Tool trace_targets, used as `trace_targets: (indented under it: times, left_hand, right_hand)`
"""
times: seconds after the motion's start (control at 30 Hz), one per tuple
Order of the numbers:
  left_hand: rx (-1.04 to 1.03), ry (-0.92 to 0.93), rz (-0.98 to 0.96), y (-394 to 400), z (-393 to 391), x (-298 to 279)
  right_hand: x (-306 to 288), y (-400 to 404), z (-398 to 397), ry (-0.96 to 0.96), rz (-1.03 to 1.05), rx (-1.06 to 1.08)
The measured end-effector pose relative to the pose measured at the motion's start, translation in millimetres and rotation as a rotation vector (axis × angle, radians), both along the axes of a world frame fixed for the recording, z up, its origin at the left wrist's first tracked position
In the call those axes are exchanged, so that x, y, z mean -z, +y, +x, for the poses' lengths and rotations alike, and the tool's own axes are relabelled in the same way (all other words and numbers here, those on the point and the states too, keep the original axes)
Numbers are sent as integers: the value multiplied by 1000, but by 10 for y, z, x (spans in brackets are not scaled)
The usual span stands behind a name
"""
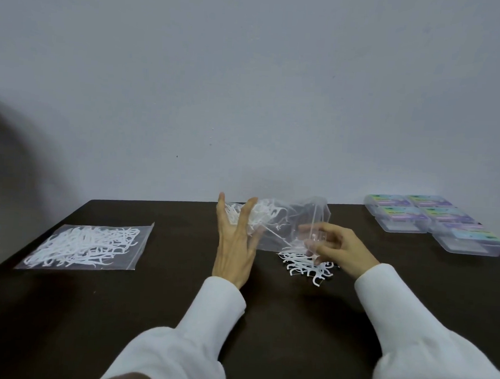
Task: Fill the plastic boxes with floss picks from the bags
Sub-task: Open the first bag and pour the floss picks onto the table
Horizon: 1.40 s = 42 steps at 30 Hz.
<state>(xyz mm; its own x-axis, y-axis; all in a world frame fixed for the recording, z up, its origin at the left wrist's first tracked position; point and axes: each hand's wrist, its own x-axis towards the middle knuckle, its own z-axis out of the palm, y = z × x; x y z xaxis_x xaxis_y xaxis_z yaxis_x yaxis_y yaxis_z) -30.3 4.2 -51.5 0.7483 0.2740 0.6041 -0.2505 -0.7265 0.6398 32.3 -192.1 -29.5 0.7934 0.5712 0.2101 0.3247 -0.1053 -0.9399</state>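
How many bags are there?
2. One bag lies flat on the table's left; the other bag is held up in the middle by both hands.

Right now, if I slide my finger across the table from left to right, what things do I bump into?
Flat bag of floss picks → left hand → bag being emptied → loose pile of floss picks → right hand → plastic boxes.
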Motion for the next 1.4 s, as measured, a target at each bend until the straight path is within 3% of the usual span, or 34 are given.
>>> trace_targets:
  times: [0.33,0.67,0.8,0.97,1.23,1.4]
  left_hand:
    - [-97,103,303,-18,42,59]
    - [-353,-149,504,13,55,59]
    - [-361,-145,468,-32,92,73]
    - [-222,-117,322,-9,85,87]
    - [-16,83,397,41,-19,-70]
    - [104,138,127,-42,2,-51]
  right_hand:
    - [43,-20,33,-99,-72,165]
    - [48,5,37,-153,-192,29]
    - [57,20,20,-136,-181,17]
    - [70,49,6,-147,-205,16]
    - [24,-92,79,-170,-140,82]
    - [62,-48,87,-161,-230,106]
